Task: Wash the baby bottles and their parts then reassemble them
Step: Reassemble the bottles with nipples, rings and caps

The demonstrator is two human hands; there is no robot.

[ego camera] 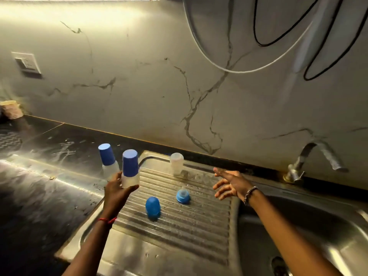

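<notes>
My left hand [117, 191] grips the base of an assembled baby bottle with a blue cap [130, 168], held upright over the left edge of the ribbed steel drainboard [179, 220]. A second capped bottle [107, 159] stands just behind it on the dark counter. A clear bottle body [176, 163] stands at the drainboard's far edge. A blue cap [152, 207] and a blue collar with its teat [182, 196] rest on the ribs. My right hand [229, 185] hovers open above the drainboard's right side, fingers spread toward the clear bottle body, touching nothing.
The sink basin [298, 236] lies at the right, with a metal tap [310, 158] above it at the marble wall. The wet black counter [39, 186] stretches left. A jar [12, 109] stands at the far left. Cables hang on the wall.
</notes>
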